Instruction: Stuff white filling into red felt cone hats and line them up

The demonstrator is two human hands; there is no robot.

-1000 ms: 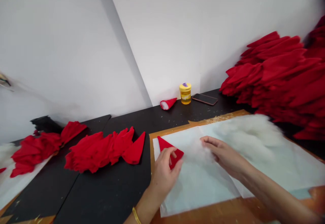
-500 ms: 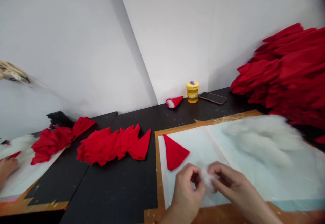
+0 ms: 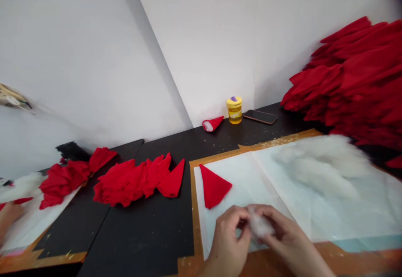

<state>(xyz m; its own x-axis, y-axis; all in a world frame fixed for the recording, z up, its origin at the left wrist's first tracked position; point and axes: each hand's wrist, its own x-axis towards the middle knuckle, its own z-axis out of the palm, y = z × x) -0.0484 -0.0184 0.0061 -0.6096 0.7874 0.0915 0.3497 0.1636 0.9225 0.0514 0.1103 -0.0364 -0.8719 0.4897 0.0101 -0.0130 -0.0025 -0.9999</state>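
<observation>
A small tuft of white stuffing (image 3: 260,226) is pinched between my two hands, low over the white paper sheet (image 3: 245,176). My left hand (image 3: 230,237) grips its left side with thumb and fingertips. On the other side my right hand (image 3: 282,231) has its fingers closed around the tuft, slightly blurred. Just beyond my left hand lies a flat red cloth cone (image 3: 215,186) on the paper. A large heap of white stuffing (image 3: 323,166) rests on the sheet to the right.
Red cloth cones (image 3: 132,180) lie in a row on the black table at left. By the wall are a stuffed cone (image 3: 212,124), a yellow-lidded jar (image 3: 234,110) and a phone (image 3: 260,116). A tall red cloth pile (image 3: 354,80) stands right. A co-worker's hand (image 3: 11,218) shows far left.
My fingers have shifted around the tuft, and my right hand has drawn closer to my left. The co-worker's hand has moved slightly. The whole view has tilted a little.
</observation>
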